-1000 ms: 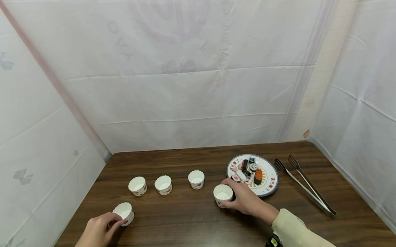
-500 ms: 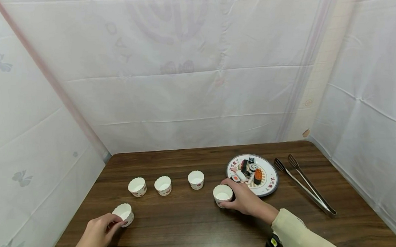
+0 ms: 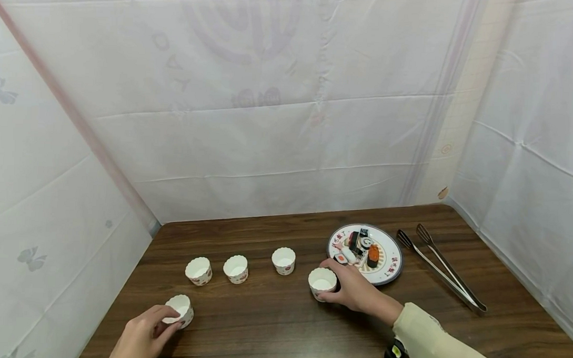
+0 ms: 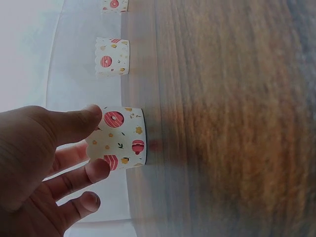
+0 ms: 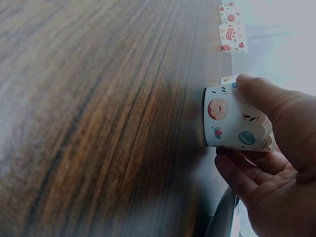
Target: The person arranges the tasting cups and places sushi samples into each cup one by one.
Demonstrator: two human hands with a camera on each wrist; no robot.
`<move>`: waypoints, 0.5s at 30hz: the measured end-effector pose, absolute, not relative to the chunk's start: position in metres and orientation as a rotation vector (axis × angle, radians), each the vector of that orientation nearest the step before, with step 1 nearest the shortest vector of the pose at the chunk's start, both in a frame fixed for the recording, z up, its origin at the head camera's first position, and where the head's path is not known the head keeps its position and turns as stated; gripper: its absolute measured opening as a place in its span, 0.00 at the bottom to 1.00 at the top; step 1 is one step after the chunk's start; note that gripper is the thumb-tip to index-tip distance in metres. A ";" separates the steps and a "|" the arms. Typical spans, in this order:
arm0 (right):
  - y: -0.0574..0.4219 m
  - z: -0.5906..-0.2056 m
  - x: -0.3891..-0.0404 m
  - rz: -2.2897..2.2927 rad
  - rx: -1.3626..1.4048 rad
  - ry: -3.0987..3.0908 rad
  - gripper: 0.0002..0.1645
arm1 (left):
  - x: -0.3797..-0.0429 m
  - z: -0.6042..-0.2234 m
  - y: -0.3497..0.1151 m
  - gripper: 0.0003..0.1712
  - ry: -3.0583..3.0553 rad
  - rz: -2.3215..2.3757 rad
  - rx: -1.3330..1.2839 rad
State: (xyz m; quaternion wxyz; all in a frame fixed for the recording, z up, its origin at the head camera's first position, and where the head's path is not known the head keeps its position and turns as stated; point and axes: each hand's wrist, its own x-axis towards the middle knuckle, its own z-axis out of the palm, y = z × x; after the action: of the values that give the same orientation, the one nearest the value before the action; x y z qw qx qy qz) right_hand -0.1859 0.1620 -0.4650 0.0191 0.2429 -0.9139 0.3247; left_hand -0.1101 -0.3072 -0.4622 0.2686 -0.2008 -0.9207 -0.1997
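On the brown wood-grain table (image 3: 263, 315), I see the left hand (image 3: 145, 332) pinch a scalloped white paper cup (image 3: 181, 305), fingers spread wider than before. The right hand (image 3: 356, 291), unmoved, grips a matching cup (image 3: 322, 282).

Red Chinese characters mark the rim of a round plate (image 3: 386, 240) at the far right of the wooden table (image 3: 263, 315), one group on the plate's left, another on its right; each appears to end in "了", the others too small to read surely. On the pale cloth (image 3: 250, 141) beyond the far edge, faded letters descend at left: a rounded one, unclear, then "A" and "Y".
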 end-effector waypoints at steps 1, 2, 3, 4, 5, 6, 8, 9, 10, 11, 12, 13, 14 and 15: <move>0.162 -0.465 -0.186 1.010 0.754 -2.836 0.37 | -0.110 -0.462 -0.307 0.22 -2.482 -0.536 -0.539; 0.162 -0.465 -0.186 1.012 0.754 -2.836 0.37 | -0.110 -0.461 -0.307 0.22 -2.480 -0.536 -0.537; 0.162 -0.466 -0.186 1.014 0.754 -2.836 0.37 | -0.109 -0.461 -0.306 0.22 -2.478 -0.534 -0.535; 0.162 -0.466 -0.186 1.015 0.754 -2.836 0.37 | -0.109 -0.460 -0.306 0.22 -2.476 -0.536 -0.535; 0.162 -0.466 -0.186 1.014 0.754 -2.836 0.37 | -0.109 -0.460 -0.306 0.22 -2.475 -0.539 -0.534; 0.162 -0.466 -0.187 1.014 0.755 -2.837 0.37 | -0.109 -0.460 -0.306 0.22 -2.474 -0.542 -0.533; 0.162 -0.466 -0.187 1.012 0.759 -2.835 0.37 | -0.110 -0.460 -0.306 0.22 -2.474 -0.549 -0.533; 0.162 -0.466 -0.187 1.010 0.760 -2.835 0.37 | -0.110 -0.460 -0.306 0.22 -2.473 -0.550 -0.534; 0.162 -0.466 -0.187 1.008 0.763 -2.834 0.37 | -0.110 -0.460 -0.306 0.22 -2.472 -0.550 -0.534; 0.162 -0.466 -0.187 1.005 0.765 -2.833 0.36 | -0.110 -0.460 -0.306 0.22 -2.472 -0.550 -0.534; 0.162 -0.466 -0.187 1.004 0.766 -2.832 0.36 | -0.110 -0.460 -0.306 0.22 -2.470 -0.548 -0.536; 0.162 -0.466 -0.187 1.003 0.768 -2.831 0.36 | -0.110 -0.460 -0.307 0.22 -2.469 -0.548 -0.537; 0.162 -0.466 -0.187 1.000 0.767 -2.830 0.36 | -0.110 -0.460 -0.307 0.22 -2.468 -0.547 -0.536; 0.162 -0.466 -0.187 1.002 0.767 -2.830 0.36 | -0.110 -0.460 -0.307 0.22 -2.467 -0.545 -0.537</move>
State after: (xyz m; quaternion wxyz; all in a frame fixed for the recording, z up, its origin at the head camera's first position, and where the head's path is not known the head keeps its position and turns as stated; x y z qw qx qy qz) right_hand -0.1871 0.1622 -0.4659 0.0214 0.2475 -0.9131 0.3232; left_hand -0.1102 -0.3069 -0.4604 0.2755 -0.1998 -0.9182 -0.2030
